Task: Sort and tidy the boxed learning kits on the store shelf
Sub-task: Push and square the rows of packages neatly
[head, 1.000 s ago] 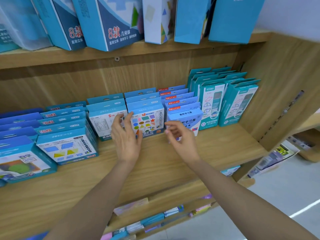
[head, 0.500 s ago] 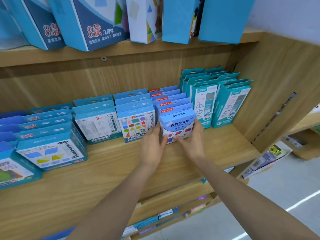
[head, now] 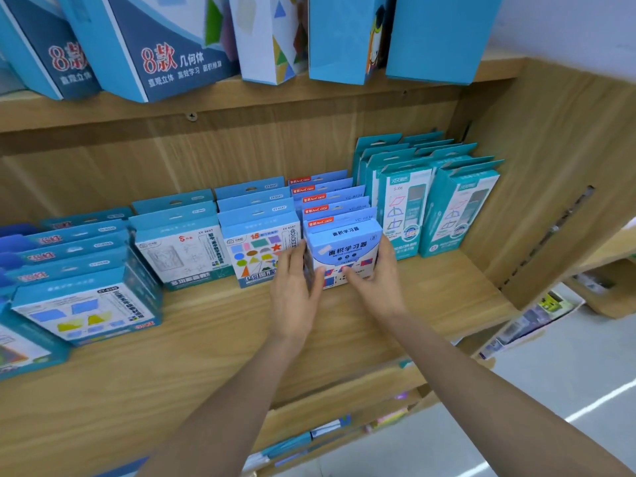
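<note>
Where the row of blue boxes w/ red labels [head: 323, 201] ends at its near side, a light-blue & white cardboard box [head: 344, 247] w/ Chinese print is held upright at the pale wooden shelf [head: 206, 339], btwn both grips. The left grip [head: 296, 290] is laid along the box's left side, fingers fairly straight & pointed to the far side, thumb set across the lower front face. The right grip [head: 375, 287] is closed on the right side likewise, thumb placed on the front near the bottom edge, fingers partly hidden behind the box. Whether the base rests on the board or is lifted just off it cannot be told.

Just left of the held box, a blue box printed w/ coloured shapes [head: 258, 251] is stood at the front of its own row. Further left a white-fronted box w/ line drawings [head: 182, 251] is seen, then teal boxes w/ quadrilateral pictures [head: 86, 304], leaned back. To the right, taller teal boxes [head: 406, 208] are ranked in two rows. On the upper shelf, large blue boxes marked "8款" [head: 165, 49] are stood. Blurred packs [head: 309, 438] are kept on a lower shelf.
</note>
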Tool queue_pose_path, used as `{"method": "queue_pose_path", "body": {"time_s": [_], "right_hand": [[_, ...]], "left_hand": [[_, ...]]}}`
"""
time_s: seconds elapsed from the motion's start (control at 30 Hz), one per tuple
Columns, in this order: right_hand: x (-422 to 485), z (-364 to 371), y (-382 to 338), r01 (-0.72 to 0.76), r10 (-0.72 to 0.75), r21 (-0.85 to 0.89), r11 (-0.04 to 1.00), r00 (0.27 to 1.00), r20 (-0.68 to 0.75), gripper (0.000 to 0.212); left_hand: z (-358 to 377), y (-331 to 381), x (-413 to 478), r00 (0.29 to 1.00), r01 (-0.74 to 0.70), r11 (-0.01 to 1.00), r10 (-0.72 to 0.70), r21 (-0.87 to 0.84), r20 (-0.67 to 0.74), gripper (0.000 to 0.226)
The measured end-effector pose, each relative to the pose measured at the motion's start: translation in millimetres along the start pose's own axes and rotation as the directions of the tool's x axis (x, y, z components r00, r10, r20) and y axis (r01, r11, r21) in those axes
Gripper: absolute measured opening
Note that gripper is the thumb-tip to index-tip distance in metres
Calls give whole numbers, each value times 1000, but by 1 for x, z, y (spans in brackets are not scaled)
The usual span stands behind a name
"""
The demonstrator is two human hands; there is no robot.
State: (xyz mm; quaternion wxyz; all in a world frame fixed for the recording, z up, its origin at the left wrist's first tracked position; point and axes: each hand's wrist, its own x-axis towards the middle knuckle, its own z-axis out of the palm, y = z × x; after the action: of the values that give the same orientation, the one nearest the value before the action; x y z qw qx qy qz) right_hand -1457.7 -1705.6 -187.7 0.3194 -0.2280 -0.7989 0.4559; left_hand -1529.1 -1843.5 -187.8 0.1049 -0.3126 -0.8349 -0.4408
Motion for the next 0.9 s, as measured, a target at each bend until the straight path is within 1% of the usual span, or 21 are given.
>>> {"method": "queue_pose_path", "body": {"time_s": [0.1, 0.23, 0.33, 0.47, 0.53, 0.63, 0.7, 0.73, 0.8, 0.87, 0.9], "right_hand": [[5, -4, 3, -41, 35, 75, 996, 996, 79, 75], [15, -13, 7, -38, 31, 54, 998, 990, 139, 67], [19, -15, 7, -9, 1, 57, 998, 989, 150, 64], [17, -16, 6, 54, -67, 92, 994, 987, 144, 71], [17, -16, 7, 80, -96, 109, 991, 985, 145, 71], [20, -16, 4, 58, -76, 116, 992, 985, 156, 62], [22, -14, 3, 57, -73, 105, 993, 986, 151, 61], [21, -14, 3, 64, -81, 112, 992, 985, 151, 64], [18, -14, 1, 92, -109, 123, 988, 984, 138, 77], [16, -16, -1, 155, -162, 78, 985, 983, 91, 88], [15, -17, -2, 195, -197, 38, 980, 978, 72, 90]], "left_hand": [[4, 5, -3, 998, 49, 999, -49, -19, -44, 52], [10, 15, -7, 991, 107, 994, -107, -1, -86, 51], [14, 20, -8, 984, 143, 990, -144, -17, -109, 50], [17, 26, -12, 971, 169, 984, -176, -58, -160, 52], [17, 28, -12, 968, 180, 982, -188, -63, -163, 53], [19, 29, -10, 968, 190, 979, -200, -73, -151, 54], [19, 30, -9, 967, 201, 976, -211, -85, -142, 54], [18, 29, -8, 969, 198, 977, -207, -81, -137, 54], [15, 30, -7, 973, 181, 983, -185, -43, -137, 56], [11, 31, -6, 976, 149, 988, -142, 31, -168, 62], [8, 32, -5, 976, 113, 989, -93, 93, -195, 67]]}}
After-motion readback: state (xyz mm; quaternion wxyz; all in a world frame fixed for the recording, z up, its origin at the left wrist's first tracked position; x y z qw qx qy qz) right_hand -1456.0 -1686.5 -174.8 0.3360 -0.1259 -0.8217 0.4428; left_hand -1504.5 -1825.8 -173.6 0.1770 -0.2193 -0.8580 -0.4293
